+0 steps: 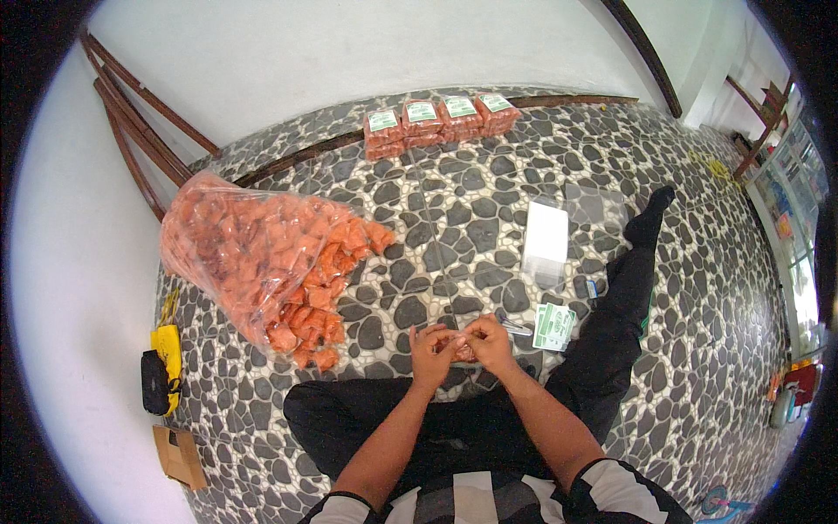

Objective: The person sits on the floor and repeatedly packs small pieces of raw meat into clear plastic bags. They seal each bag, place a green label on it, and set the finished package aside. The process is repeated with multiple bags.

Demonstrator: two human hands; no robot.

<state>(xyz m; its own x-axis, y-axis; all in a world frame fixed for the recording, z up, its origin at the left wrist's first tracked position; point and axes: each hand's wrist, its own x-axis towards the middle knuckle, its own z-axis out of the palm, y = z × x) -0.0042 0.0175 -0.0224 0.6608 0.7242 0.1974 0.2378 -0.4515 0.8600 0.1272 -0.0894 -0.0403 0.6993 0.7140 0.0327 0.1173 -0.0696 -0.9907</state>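
Just beyond my lap, both hands meet over a small clear plastic packet (465, 352) of orange-brown pieces. My left hand (432, 352) pinches its upper edge from the left. From the right, my right hand (488, 342) grips the same edge, the fingertips of both hands almost touching. Much of the packet is hidden under the fingers. Close to my right hand lies a metal stapler-like tool (517, 327), partly covered. Beside it are green-and-white printed labels (554, 327). To the left, a large clear plastic bag (249, 249) lies open, with orange wrapped pieces (317, 308) spilling from its mouth.
Packed orange bundles (442, 121) with labels stand stacked near the wall. A stack of clear bags around a white sheet (547, 232) lies ahead, near a small blue box (591, 289). My outstretched leg (615, 308) bounds the right side. Wooden beams (141, 124) lean at left.
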